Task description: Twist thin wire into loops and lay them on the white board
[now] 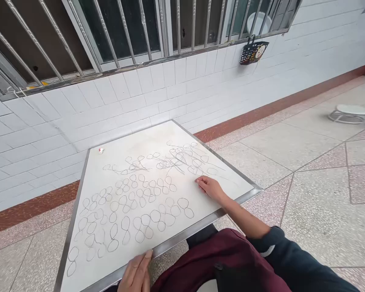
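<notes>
My right hand is over the right part of a white metal-edged table, thumb and fingers pinched together. What they hold, if anything, is too small to make out. My left hand rests at the near edge, fingers stretched out side by side. Rows of thin dark figure-eight loops lie on the left and middle of the tabletop. Behind them, a tangle of overlapping loops with long straight tails spreads toward the far right. They look like bent wire.
A small red-and-white object sits at the far left corner of the table. White tiled wall and barred windows stand behind it. A dotted black basket hangs from the bars. A white stool stands on the floor at right.
</notes>
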`<state>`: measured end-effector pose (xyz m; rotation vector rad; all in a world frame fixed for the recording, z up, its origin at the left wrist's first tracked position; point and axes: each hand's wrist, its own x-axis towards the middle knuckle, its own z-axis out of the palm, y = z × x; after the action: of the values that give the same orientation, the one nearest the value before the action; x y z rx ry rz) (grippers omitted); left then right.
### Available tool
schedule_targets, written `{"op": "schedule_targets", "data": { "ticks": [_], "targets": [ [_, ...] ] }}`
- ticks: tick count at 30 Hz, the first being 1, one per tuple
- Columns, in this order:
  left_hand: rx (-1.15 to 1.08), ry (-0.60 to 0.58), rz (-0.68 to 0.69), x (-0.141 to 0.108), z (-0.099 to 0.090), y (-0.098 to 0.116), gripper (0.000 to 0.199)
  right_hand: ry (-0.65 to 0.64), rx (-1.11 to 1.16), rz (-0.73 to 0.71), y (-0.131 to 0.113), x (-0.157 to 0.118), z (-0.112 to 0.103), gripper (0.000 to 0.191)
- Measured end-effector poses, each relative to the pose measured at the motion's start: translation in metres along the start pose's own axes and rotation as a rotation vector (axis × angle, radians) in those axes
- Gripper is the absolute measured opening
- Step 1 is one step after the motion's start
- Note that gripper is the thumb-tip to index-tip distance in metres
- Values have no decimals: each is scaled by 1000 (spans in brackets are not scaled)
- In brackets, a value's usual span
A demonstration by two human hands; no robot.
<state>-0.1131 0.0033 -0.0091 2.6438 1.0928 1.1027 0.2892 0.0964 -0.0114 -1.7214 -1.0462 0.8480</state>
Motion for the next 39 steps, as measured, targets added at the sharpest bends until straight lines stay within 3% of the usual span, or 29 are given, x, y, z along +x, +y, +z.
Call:
{"op": "schedule_targets", "data": {
  "ticks": [2,5,11,15,20,25,31,35,39],
  "targets": [
    [102,38,105,25,15,3,59,56,-29,-6,4,-2,-16,22],
    [202,85,136,43,39,4,71,123,-73,1,7,-2,-33,23],
    [329,162,83,34,67,-1,83,173,-161,-11,15,-6,-32,26],
    [345,175,76,32,69,-6,81,252,-260,-31,26,-12,-38,27],
    [375,203,109,35,71,-8,74,367,-439,-10,37,-11,-66,25],
    [407,119,116,30,68,-5,57,348,-580,4,41,-6,-81,23],
    [421,59,56,23,66,0,51,310,-730,-27,45,2,-89,17],
    [381,59,37,23,66,2,52,300,-860,1,39,-6,-95,19],
    [366,68,43,23,67,3,53,342,-835,-56,15,-27,-97,16]
  ]
}}
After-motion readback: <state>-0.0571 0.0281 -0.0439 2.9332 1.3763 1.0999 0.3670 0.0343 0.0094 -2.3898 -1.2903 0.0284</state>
